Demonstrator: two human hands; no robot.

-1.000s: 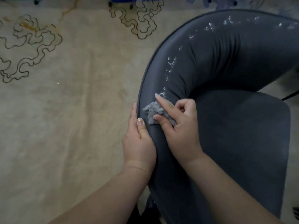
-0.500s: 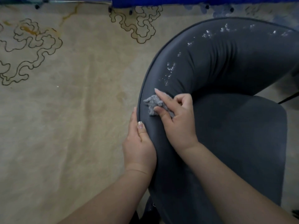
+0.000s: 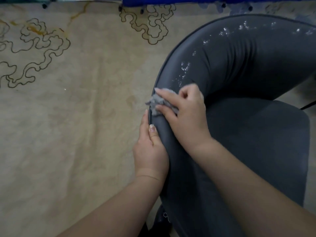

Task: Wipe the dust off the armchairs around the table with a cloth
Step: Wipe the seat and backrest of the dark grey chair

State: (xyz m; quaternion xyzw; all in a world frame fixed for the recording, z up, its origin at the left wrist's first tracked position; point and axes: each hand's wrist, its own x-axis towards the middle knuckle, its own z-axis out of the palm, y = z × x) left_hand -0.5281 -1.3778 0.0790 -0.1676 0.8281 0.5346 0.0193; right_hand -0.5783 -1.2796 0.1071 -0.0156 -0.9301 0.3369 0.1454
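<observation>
Beige carpet (image 3: 77,117) with dark scrolled outlines fills the floor to the left of my hands. Nearest me, my left hand (image 3: 150,147) grips the outer edge of the armchair (image 3: 248,151), thumb on top along the piping and fingers down the outer side; I judge it is there to steady the padded arm while I rub. Just beyond it, my right hand (image 3: 184,113) pinches a small crumpled grey cloth (image 3: 156,103) between forefinger and thumb and presses it on the rim, the other fingers curled. Farther along the curved backrest, past the cloth, a trail of white dust specks (image 3: 184,69) runs up and round, so that stretch seems not yet wiped. How much cloth lies under my palm I cannot tell. A blue strip at the far edge is cut off, as is the chair's right side.
</observation>
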